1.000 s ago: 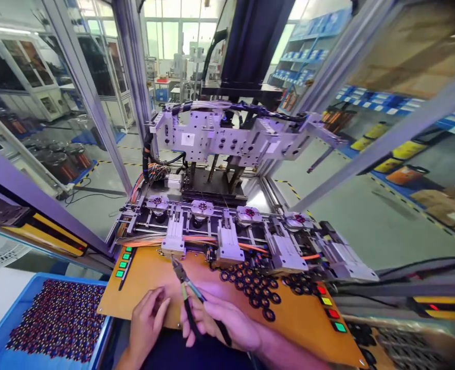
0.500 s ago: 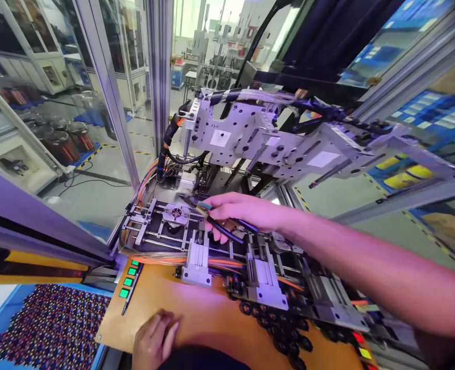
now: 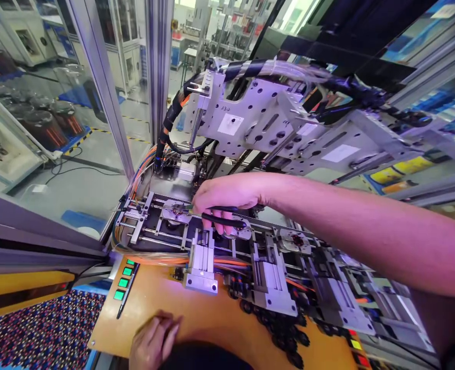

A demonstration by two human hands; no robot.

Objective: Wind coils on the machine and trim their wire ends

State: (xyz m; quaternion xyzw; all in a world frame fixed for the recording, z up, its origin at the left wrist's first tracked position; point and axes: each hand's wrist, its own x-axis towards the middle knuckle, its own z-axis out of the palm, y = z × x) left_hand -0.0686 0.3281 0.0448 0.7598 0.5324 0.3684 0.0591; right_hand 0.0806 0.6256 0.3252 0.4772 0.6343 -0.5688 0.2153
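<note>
My right hand (image 3: 225,198) is closed around a pair of pliers with dark handles (image 3: 227,221). The jaws reach left to the small round part in the leftmost metal holder (image 3: 169,215); whether they grip it I cannot tell. Under my right fingers lies a second holder (image 3: 241,228), partly hidden. My left hand (image 3: 153,339) rests at the near edge of the tan tabletop (image 3: 196,318), fingers curled together, with nothing visible in them.
A metal slide block (image 3: 202,267) stands before the rails, with another holder (image 3: 294,240) to the right. Several black round parts (image 3: 285,329) lie on the tabletop. Above hangs a drilled metal plate (image 3: 246,115). Green buttons (image 3: 123,282) line the left edge, beside a pen (image 3: 122,306).
My right hand has turned over and moved left, bringing the plier jaws down to the leftmost holder. My left hand has stayed in place. The view has shifted slightly.
</note>
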